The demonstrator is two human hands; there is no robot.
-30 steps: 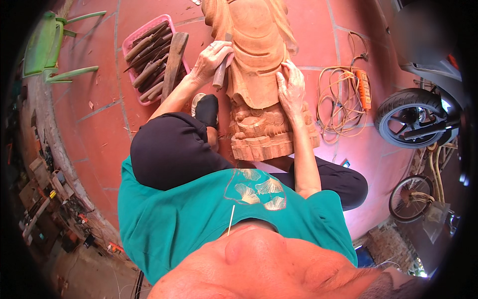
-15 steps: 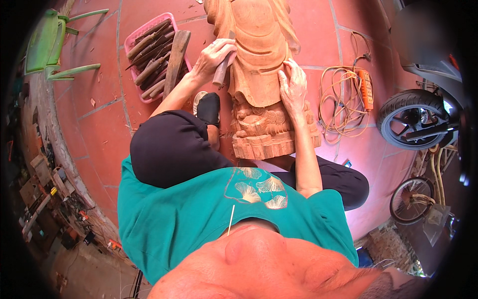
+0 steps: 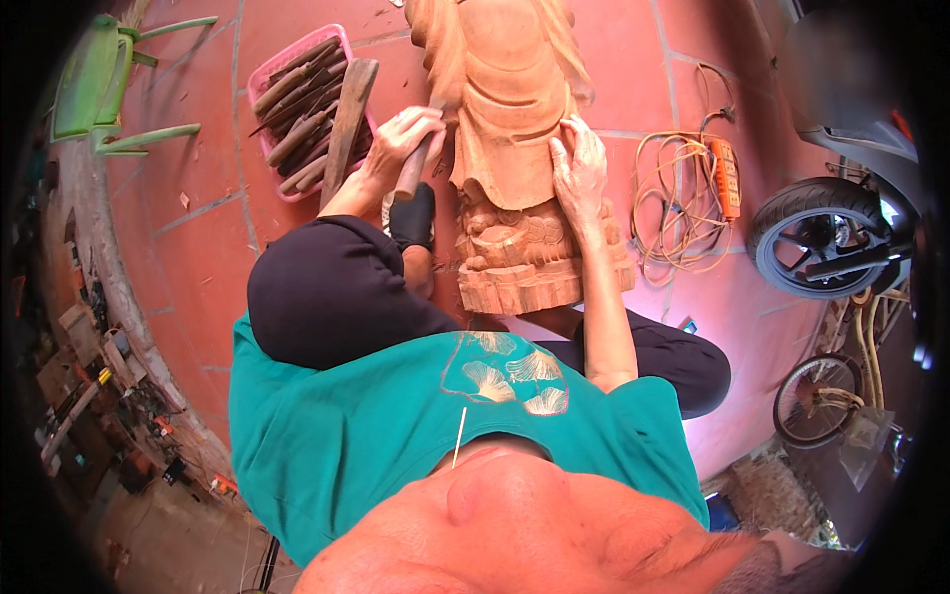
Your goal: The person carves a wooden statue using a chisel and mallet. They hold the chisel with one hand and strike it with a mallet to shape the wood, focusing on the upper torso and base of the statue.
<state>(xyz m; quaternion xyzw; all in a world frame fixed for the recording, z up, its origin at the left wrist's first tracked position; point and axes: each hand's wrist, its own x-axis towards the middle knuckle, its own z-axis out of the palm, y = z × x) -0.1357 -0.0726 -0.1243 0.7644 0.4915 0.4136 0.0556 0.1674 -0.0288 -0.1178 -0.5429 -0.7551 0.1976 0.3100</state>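
Steady the carved, robed wooden statue with the right hand laid unclenched along its edge, controlling the wooden-handled tool with the left hand curled firmly around it.

Left hand is holding its fingers curled; right hand is pointing forward, thumb standing apart

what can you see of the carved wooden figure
The carved figure looks like tan wood, with draped robe folds, a rounded front and a knobbly base. It seems to lie face up on the red tiled floor; its top is out of frame. The right hand rests on its side; whether the tool in the left hand touches it is unclear.
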